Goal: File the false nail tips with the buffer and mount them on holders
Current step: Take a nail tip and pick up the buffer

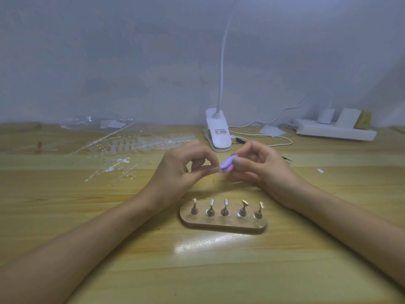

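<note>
Five holders (224, 208) stand in a row on an oval wooden base (221, 224), nearest on the desk (197, 270). The base's long axis runs left-right. Stems are roughly upright; the two on the right lean a bit.

Just beyond the base, both forearms come in from the bottom corners and the hands meet above the desk.
- left grip (182, 172): thumb and index pinch a false nail tip (213, 170). The tip is small and pale, pointing right, toward the buffer. Blurred, so I can't tell its exact outline.
- right grip (260, 167): fingers curled round the buffer (226, 166), a lilac block. Its visible end sticks out left of the fingers, with the long axis tilted from near-left up to far-right. The rest is hidden in the hand.
- tip and buffer look to be touching at the buffer's left end.

Further back on the left: clear nail-tip strips (135, 145) are scattered on the desk, with a clear plastic bag (98, 123) behind them and a small red item (39, 145) at far left.

Back centre: a white clip lamp (218, 130), its neck going up out of view. Back right: a white power strip (335, 130) against the wall, with a cable (282, 139) looping toward the lamp.
</note>
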